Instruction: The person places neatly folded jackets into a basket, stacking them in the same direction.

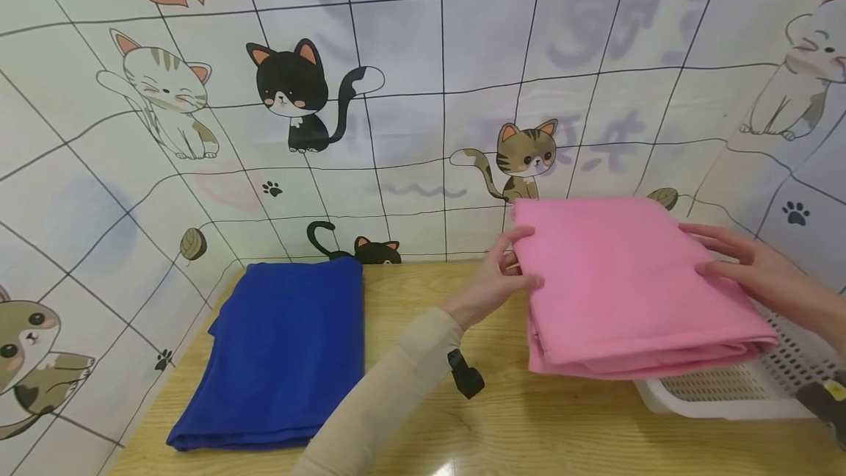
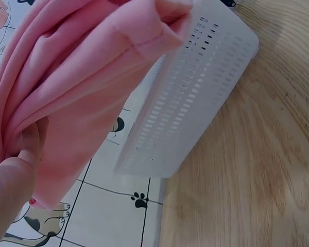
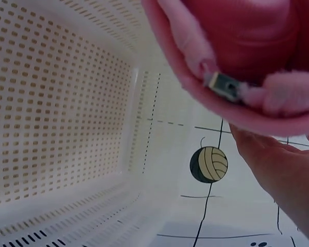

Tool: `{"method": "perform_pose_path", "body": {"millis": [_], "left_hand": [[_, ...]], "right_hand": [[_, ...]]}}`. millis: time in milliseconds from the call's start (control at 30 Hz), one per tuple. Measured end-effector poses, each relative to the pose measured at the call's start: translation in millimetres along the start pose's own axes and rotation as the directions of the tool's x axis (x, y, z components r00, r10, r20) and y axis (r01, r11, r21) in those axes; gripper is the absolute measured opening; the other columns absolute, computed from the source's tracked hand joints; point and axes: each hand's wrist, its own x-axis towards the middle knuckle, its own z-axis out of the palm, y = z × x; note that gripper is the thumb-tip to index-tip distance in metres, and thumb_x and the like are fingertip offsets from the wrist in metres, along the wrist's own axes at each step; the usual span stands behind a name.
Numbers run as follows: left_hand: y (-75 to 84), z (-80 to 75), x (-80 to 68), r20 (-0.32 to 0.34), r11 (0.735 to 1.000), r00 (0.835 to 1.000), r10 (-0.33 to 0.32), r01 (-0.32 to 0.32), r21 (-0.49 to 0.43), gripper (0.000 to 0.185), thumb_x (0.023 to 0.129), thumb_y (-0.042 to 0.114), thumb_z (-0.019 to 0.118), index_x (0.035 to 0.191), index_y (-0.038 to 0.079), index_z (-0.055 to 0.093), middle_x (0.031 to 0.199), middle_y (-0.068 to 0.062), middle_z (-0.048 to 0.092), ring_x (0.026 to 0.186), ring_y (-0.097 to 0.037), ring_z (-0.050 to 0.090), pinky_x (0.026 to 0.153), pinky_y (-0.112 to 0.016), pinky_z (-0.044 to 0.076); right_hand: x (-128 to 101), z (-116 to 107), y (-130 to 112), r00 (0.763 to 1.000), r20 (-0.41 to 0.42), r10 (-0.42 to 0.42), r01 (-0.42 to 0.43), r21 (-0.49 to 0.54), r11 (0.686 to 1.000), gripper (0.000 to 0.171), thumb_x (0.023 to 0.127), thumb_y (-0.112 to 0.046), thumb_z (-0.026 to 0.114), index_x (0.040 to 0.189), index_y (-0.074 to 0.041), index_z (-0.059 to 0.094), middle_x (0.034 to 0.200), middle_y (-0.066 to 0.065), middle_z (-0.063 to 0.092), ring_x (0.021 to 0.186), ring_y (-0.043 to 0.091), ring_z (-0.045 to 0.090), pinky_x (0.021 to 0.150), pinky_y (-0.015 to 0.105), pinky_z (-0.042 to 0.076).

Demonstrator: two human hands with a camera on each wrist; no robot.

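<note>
Hidden: white basket [image 1: 734, 388] mostly covered by the folded pink cloth [image 1: 628, 285].
Axis: cloth's long side runs near-to-far, lying flat.
Grip: left edge pinched by left hand [image 1: 496, 278]; right hand [image 1: 753, 270] laid flat on top.

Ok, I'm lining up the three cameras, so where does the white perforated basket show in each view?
Head: white basket at lower right on the table, under the folded pink cloth.
Left wrist: basket at upper centre, seen from outside, beside the pink cloth.
Right wrist: basket fills the left, seen from inside, pink cloth above.
Shared landmark: the pink cloth, in all three.
</note>
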Motion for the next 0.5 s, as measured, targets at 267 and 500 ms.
{"method": "perform_pose_path", "body": {"millis": [267,500], "left_hand": [[-5.8,12.0,6.0,0.026,1.000,1.000,-0.002,0.003,-0.029,0.074,0.085,-0.014,0.059,0.140,0.030,0.038,0.122,-0.005,0.052,0.108,-0.018,0.056,0.092,-0.034,0.047],[-7.8,20.6,12.0,0.043,1.000,0.999,-0.012,0.013,-0.021,0.076,0.083,-0.015,0.061,0.141,0.028,0.038,0.120,-0.002,0.056,0.105,-0.015,0.058,0.091,-0.031,0.048]], "right_hand": [[-2.0,-8.6,9.0,0.999,-0.004,0.047,-0.047,-0.027,0.999,0.065,0.101,-0.025,0.053,0.155,-0.037,0.017,0.153,0.019,0.018,0.088,-0.012,0.049,0.066,0.027,0.052],[0.0,-19.6,13.9,0.998,0.019,0.064,-0.063,-0.064,0.996,0.066,0.101,-0.025,0.053,0.155,-0.035,0.015,0.154,0.031,0.009,0.088,-0.018,0.041,0.066,0.024,0.050]]}}
